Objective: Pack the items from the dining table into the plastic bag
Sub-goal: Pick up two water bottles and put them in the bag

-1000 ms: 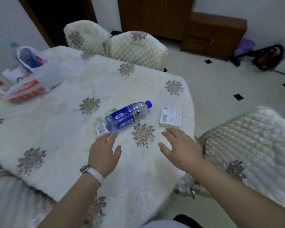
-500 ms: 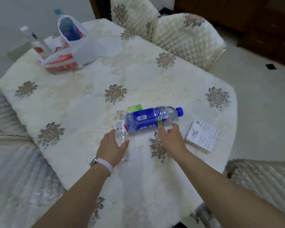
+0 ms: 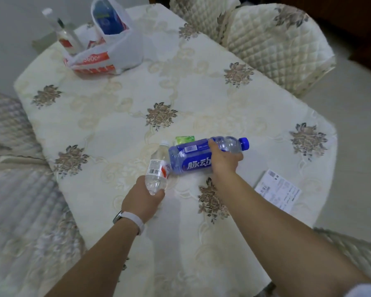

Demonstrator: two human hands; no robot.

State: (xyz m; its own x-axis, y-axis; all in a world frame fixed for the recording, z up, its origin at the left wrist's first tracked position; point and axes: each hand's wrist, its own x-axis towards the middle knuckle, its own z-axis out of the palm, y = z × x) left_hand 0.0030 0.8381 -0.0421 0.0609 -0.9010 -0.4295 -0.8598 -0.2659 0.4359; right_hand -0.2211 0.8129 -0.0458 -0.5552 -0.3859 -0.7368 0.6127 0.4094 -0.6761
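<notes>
My left hand (image 3: 142, 200) grips the base of a small clear water bottle (image 3: 157, 168) with a white and red label, lifted at a tilt. My right hand (image 3: 224, 161) wraps around a blue-labelled drink bottle (image 3: 189, 156) with a blue cap, lying on its side at the table's middle. A small green packet (image 3: 184, 139) peeks out just behind the blue bottle. A white carton (image 3: 277, 190) lies flat near the right table edge. The white and red plastic bag (image 3: 107, 52) stands open at the far left of the table, with a blue container and a clear bottle inside.
The table (image 3: 120, 108) wears a cream embroidered cloth. Quilted chairs stand behind it (image 3: 276, 41), at the left (image 3: 11, 189) and at the lower right. Tiled floor lies to the right.
Both hands have closed on the bottles: the left has taken up the small clear bottle, the right now grips the blue one. The view has shifted left and closer to the table.
</notes>
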